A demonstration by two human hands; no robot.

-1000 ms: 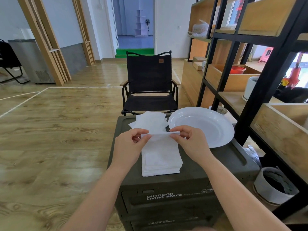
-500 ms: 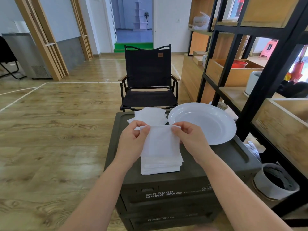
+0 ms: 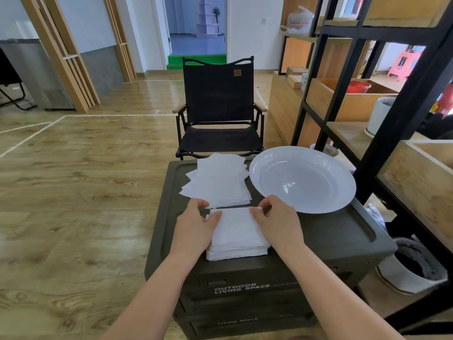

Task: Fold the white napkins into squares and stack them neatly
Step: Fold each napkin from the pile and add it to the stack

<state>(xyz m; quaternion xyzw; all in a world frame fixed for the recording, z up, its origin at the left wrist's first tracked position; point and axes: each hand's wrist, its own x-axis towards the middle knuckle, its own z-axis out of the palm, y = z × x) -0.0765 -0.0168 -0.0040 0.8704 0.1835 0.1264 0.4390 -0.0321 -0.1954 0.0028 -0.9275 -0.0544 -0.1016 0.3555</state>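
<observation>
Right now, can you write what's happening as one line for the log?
step: laying folded white napkin on neat stack | left hand: pinching corner | right hand: pinching corner | loose unfolded napkin pile: waiting behind

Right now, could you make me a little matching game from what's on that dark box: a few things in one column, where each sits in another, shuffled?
Things:
1. folded napkin stack
2. loose napkin pile
3. white plate
4. black chair

Places:
A. on the floor beyond the box
B. far right of the box top
C. near edge, between both hands
D. far left of the box top

Pairs: 1-C, 2-D, 3-B, 4-A
</observation>
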